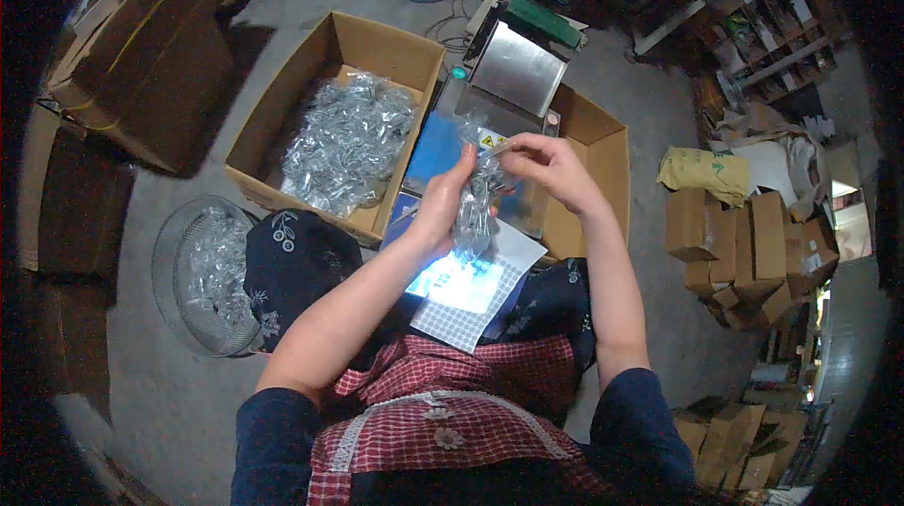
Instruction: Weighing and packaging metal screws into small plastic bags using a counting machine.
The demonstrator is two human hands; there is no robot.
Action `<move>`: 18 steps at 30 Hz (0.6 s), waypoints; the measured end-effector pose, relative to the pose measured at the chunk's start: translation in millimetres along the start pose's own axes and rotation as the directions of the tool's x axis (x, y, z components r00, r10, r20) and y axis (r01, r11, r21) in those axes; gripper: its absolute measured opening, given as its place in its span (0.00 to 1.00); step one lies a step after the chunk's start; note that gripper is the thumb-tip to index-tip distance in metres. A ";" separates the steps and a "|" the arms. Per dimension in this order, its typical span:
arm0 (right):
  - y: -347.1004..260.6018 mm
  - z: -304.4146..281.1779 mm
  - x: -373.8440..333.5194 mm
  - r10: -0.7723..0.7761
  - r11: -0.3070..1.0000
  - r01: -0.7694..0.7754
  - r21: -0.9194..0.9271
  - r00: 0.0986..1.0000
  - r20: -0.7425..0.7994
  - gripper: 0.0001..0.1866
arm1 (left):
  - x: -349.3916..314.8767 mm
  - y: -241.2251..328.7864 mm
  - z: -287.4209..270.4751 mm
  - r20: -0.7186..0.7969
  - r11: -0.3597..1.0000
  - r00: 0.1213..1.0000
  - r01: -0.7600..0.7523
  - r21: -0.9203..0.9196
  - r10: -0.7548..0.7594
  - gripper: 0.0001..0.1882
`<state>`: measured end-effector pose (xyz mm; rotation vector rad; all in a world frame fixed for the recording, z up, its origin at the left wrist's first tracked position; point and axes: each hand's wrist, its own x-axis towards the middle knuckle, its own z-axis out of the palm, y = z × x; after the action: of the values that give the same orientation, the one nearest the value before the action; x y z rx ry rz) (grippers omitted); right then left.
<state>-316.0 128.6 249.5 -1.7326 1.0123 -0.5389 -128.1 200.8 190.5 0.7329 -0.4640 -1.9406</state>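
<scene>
A bundle [474, 233] of clear packets hangs between the two hands, above the lap and in front of the machine [518, 59]. The left hand [441, 207] is clamped around it, thumb along the upper part; the right hand [554, 172] has thumb and fingertips pinched together at its top edge. What the packets contain is too small to tell.

The film looks slick and loose, so an easing left grip could let packets slide out, and a hard pull from the right could stretch or tear one. Anything dropped would probably land on the dotted sheet [461, 320] just below, which lies across the lap and could slip if the knees shift. Glare on it may hide its marks.

Left of the machine, an open carton [278, 82] holds a broad heap [348, 144] of similar packets. Nearer the left knee, a round wire basket [168, 271] holds more. Another open carton [605, 144] stands to the right; the arm hides part of its inside.
</scene>
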 end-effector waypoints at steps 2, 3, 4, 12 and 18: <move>-5.0 7.6 0.4 0.003 0.997 0.010 0.080 0.986 -0.166 0.09 | -3.0 2.6 -0.2 0.044 1.000 0.999 0.022 0.009 -0.022 0.28; -3.1 6.6 0.3 0.003 0.997 0.010 0.082 0.986 -0.165 0.09 | -2.5 1.1 -0.8 0.042 1.000 0.999 0.022 0.009 -0.022 0.28; -1.4 3.6 -0.1 -0.004 0.991 0.025 0.130 0.987 -0.160 0.09 | -1.3 -0.6 0.2 0.040 0.997 0.999 -0.025 0.071 0.022 0.26; -1.3 5.9 -1.5 0.010 0.981 0.030 0.193 0.979 -0.204 0.10 | -4.7 2.0 3.4 0.008 0.937 0.970 -0.238 0.255 0.244 0.19; -11.2 12.1 -5.6 -0.042 0.991 0.059 0.121 0.989 -0.139 0.08 | 0.5 -7.8 -7.6 0.000 0.814 0.944 -0.286 0.506 0.331 0.20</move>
<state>-305.8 141.3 255.7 -1.6311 1.0091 -0.7460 -128.4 203.8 180.0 0.9973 -0.9933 -1.4788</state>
